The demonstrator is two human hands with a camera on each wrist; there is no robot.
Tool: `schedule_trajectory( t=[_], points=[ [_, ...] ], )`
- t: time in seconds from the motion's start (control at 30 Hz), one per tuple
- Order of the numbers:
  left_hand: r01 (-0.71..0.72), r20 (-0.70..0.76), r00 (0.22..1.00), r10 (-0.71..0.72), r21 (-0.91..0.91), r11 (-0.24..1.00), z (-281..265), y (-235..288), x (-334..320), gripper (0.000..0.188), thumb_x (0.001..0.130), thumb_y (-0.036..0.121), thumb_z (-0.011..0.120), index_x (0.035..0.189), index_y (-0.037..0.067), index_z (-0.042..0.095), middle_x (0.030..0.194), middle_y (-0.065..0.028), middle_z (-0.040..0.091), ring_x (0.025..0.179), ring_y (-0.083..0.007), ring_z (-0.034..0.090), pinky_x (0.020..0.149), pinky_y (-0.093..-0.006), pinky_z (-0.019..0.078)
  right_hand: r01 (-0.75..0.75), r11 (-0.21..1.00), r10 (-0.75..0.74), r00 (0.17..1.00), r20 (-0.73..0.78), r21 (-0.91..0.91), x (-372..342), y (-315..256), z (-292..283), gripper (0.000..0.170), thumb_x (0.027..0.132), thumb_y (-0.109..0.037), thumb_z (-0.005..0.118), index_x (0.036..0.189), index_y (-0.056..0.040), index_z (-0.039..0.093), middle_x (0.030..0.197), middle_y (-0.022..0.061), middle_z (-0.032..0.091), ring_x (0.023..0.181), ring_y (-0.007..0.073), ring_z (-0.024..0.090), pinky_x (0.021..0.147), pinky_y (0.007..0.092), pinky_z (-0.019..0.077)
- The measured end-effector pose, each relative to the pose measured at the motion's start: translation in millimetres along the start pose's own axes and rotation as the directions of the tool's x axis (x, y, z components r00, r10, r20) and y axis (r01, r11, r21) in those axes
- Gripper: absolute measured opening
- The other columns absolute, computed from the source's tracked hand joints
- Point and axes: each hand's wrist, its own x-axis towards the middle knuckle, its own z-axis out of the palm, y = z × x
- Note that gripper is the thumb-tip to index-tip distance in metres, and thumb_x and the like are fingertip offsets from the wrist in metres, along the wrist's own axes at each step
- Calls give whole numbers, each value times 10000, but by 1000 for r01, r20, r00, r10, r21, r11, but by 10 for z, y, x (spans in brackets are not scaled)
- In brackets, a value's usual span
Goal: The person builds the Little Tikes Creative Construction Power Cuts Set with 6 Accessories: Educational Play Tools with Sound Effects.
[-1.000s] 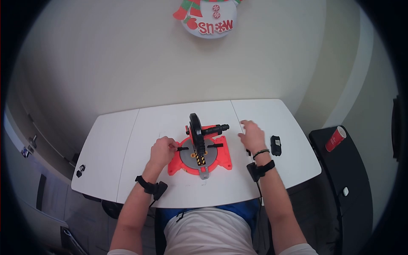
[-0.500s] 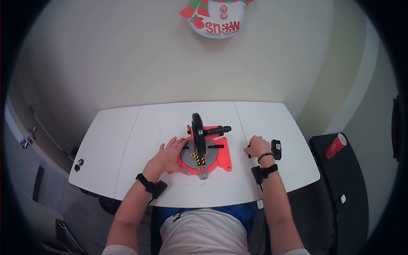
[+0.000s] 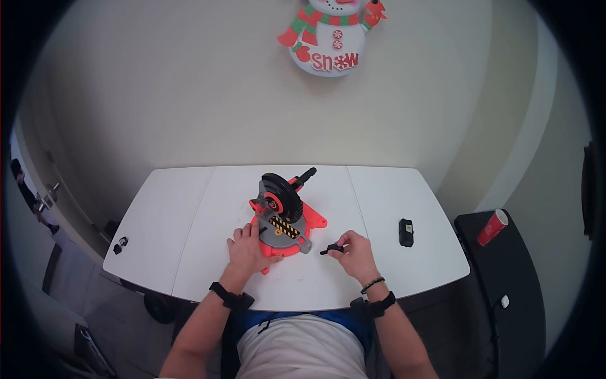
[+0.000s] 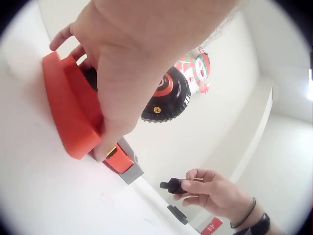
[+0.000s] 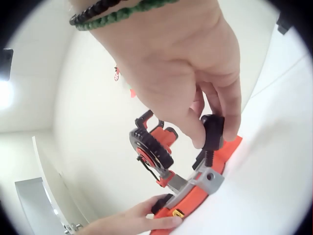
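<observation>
A toy miter saw [image 3: 287, 199] with an orange base, grey turntable and black toothed wheel-shaped blade stands on the white table, turned at an angle. My left hand [image 3: 245, 252] grips the left side of its base, thumb along the front edge and fingers spread over the orange part [image 4: 73, 112]. Between thumb and fingers, my right hand [image 3: 358, 258] pinches a black knob screw [image 5: 213, 132], its threaded shaft pointing toward the saw. In the right wrist view the shaft's end is close over a hole in the grey front tab [image 5: 211, 180].
On the right of the white table [image 3: 145, 208] lies a black block [image 3: 406, 232] with a light label. Small dark pieces [image 3: 120, 245] lie at the far left. A red cup [image 3: 492, 227] stands on a dark side table. A snowman sign [image 3: 328, 44] hangs on the wall.
My right hand closed on the black knob at the table's right and brought it left, near the saw's front. My left hand moved from a black clamp piece to the base, and the saw has swivelled.
</observation>
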Motion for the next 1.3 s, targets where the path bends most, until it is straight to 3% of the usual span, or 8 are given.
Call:
schedule_trajectory(
  t=[0.23,0.3,0.6,0.77,0.83,1.07,1.13,1.3],
  points=[
    [-148,-161,980,118,-193,970,255,-160,-235,1177,780,537,849,1687,41,286,1730,-238,311,1565,-499,312,1178,-705,343,97,945,-53,988,-148,312,-120,216,421,278,866,47,851,1107,49,712,1010,171,771,867,238,810,705,332,660],
    [-178,-180,973,144,-193,965,286,-183,-259,1146,804,531,829,1685,37,288,1729,-244,310,1566,-511,306,1187,-704,331,232,966,-224,971,-82,114,-102,295,431,344,873,83,825,1198,55,717,1061,208,765,862,255,804,721,348,679],
    [-209,-212,962,173,-161,965,253,-148,-303,1082,840,488,811,1664,13,294,1710,-259,322,1564,-531,292,1199,-690,346,172,985,-170,983,-73,16,-78,317,468,273,823,-69,859,963,29,646,766,131,706,657,210,705,618,348,574],
    [-200,-158,972,175,-161,966,94,-91,-296,1066,828,454,830,1629,-18,308,1672,-264,359,1542,-523,312,1171,-680,405,200,979,-199,979,-31,46,-51,351,515,282,826,-56,832,953,21,592,755,117,680,642,186,669,611,330,553],
    [-197,-134,975,176,-164,966,77,-75,-269,1037,813,438,844,1592,-29,343,1646,-274,378,1524,-516,333,1149,-686,425,118,987,-122,992,31,111,-56,322,479,311,800,-69,853,943,42,600,911,198,670,757,347,684,678,421,564],
    [-222,-173,965,198,-133,966,198,-128,-218,999,793,423,828,1556,-31,369,1627,-276,379,1510,-492,352,1142,-698,402,73,986,-82,995,52,151,-64,262,436,307,825,-76,885,976,40,644,905,179,691,751,299,689,682,410,567],
    [-217,-162,967,196,-123,968,212,-142,-205,1006,797,400,820,1571,-27,340,1635,-284,357,1531,-494,330,1148,-698,392,188,982,-188,982,5,35,-62,312,441,269,844,-101,905,966,15,696,857,123,716,690,200,650,666,353,551],
    [-218,-141,970,199,-137,966,187,-156,-189,1018,794,395,823,1578,-26,330,1638,-286,348,1547,-496,310,1152,-702,385,187,982,-187,982,-9,17,-37,439,495,203,899,-136,869,1010,-4,762,906,126,723,738,259,676,702,382,557]
  ],
)
